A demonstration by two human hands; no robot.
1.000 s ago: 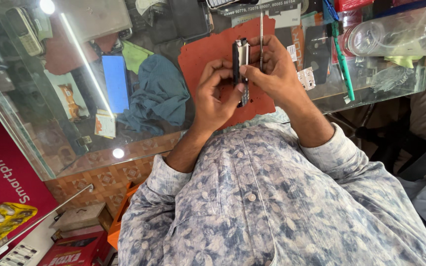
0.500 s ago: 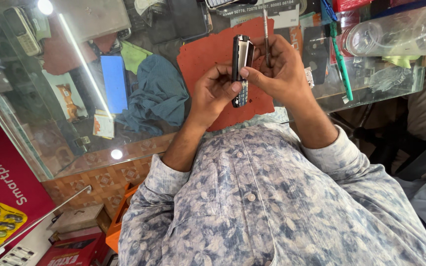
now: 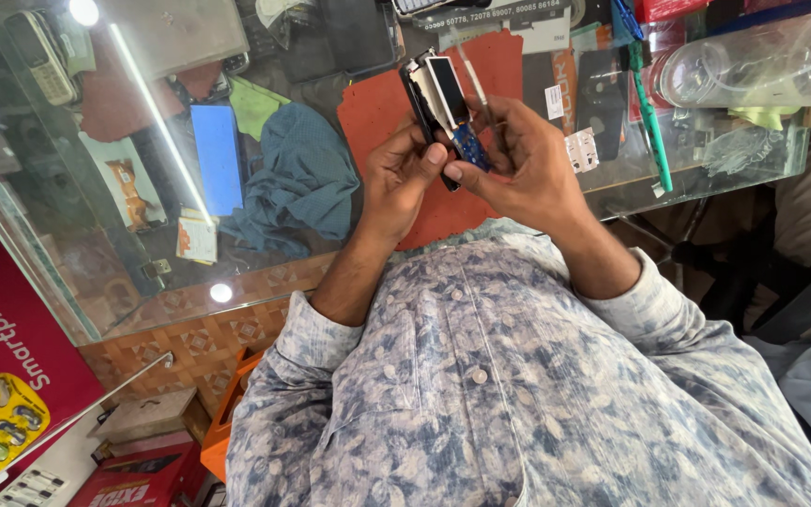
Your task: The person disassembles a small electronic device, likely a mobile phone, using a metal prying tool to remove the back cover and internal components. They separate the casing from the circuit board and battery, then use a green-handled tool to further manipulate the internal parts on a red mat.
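phone (image 3: 440, 99) gripped by both hands above the red mat (image 3: 382, 108).
left hand (image 3: 404, 178) clasps its lower edge, thumb by the blue board; right hand (image 3: 518, 164) pinches it too, a thin tool (image 3: 473, 75) among its fingers; glass counter (image 3: 96, 235) beneath.

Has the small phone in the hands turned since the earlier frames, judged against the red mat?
Yes. The small phone has rotated from edge-on to screen-up and sits slightly higher over the red mat.
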